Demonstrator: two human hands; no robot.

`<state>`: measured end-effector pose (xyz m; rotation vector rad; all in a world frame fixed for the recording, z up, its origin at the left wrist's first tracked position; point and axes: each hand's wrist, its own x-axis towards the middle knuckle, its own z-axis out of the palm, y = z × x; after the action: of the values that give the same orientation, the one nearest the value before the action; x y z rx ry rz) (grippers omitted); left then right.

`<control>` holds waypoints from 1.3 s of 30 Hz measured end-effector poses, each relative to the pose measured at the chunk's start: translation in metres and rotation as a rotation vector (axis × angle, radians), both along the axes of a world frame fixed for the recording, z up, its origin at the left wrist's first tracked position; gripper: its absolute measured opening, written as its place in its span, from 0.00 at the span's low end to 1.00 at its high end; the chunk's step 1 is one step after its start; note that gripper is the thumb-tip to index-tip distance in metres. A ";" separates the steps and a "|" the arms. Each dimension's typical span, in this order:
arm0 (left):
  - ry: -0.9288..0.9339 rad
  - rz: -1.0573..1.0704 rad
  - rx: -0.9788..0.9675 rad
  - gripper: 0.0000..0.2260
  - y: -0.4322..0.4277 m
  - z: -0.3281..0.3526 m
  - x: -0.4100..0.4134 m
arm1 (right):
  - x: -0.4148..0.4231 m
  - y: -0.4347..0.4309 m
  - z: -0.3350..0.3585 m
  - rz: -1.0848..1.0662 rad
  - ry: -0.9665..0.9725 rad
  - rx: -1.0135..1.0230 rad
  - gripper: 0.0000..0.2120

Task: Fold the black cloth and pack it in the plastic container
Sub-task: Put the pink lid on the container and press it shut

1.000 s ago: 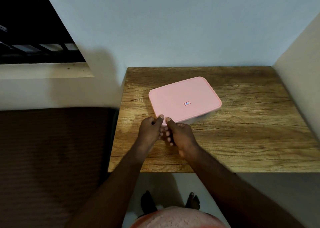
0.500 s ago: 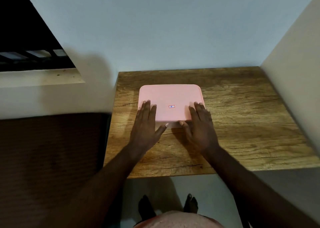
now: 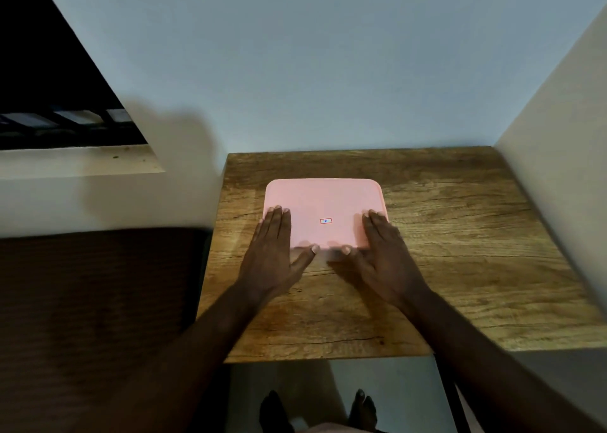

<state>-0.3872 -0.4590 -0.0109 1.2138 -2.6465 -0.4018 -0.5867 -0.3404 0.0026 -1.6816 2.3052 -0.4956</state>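
Two hands: left hand point(image 3: 272, 255) and right hand point(image 3: 384, 255), both flat with fingers straight, palms down on the near corners of the pink lid point(image 3: 323, 199), thumbs turned inward along its near edge.
Item: plastic container point(image 3: 329, 255), lid on, standing on the desk point(image 3: 460, 252) toward its far left.
Unseen: black cloth; whether it lies inside cannot be told.
Key relation: container straight ahead of both hands, long axis left to right, neither hand nearer.
Step, judged: pressing the lid home; task near its end.

Single head-worn view, steeply down and forward, close above the wooden table point(image 3: 460, 252).
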 end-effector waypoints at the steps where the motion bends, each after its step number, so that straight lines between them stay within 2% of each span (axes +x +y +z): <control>1: 0.021 0.012 0.025 0.42 -0.009 0.006 -0.004 | -0.005 -0.009 0.005 -0.019 -0.014 -0.007 0.43; 3: -0.008 0.036 0.032 0.40 -0.033 0.013 -0.017 | -0.018 -0.034 0.009 -0.050 0.002 0.016 0.42; 6: -0.108 0.074 0.036 0.39 -0.059 0.014 -0.034 | -0.034 -0.070 0.009 -0.075 0.066 0.094 0.45; 9: -0.155 0.067 0.024 0.42 -0.068 0.009 -0.042 | -0.038 -0.082 0.003 -0.078 0.112 0.149 0.49; 13: -0.125 0.086 -0.001 0.44 -0.069 0.004 -0.044 | -0.040 -0.082 -0.002 -0.078 0.080 0.100 0.57; 17: -0.067 0.104 -0.018 0.42 -0.069 0.004 -0.046 | -0.042 -0.082 -0.006 -0.072 0.090 0.080 0.59; 24: -0.073 0.096 0.045 0.42 -0.069 0.004 -0.044 | -0.041 -0.082 -0.009 -0.110 0.038 0.048 0.54; 27: 0.035 0.097 0.120 0.40 -0.061 0.015 -0.036 | -0.041 -0.078 -0.001 -0.135 -0.032 -0.037 0.47; 31: 0.136 -0.081 0.000 0.35 -0.026 0.014 -0.008 | -0.027 -0.047 0.003 -0.007 -0.002 -0.119 0.42; 35: 0.004 -0.227 -0.108 0.29 -0.003 -0.001 0.003 | -0.006 -0.017 -0.015 0.172 0.132 -0.076 0.41; 39: -0.059 -0.128 -0.103 0.26 0.006 -0.003 -0.004 | -0.005 -0.026 -0.022 0.172 0.231 -0.085 0.35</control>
<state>-0.3915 -0.4531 -0.0142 1.0455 -2.7669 -0.2497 -0.5919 -0.3664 -0.0190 -2.0546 2.2906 -0.3862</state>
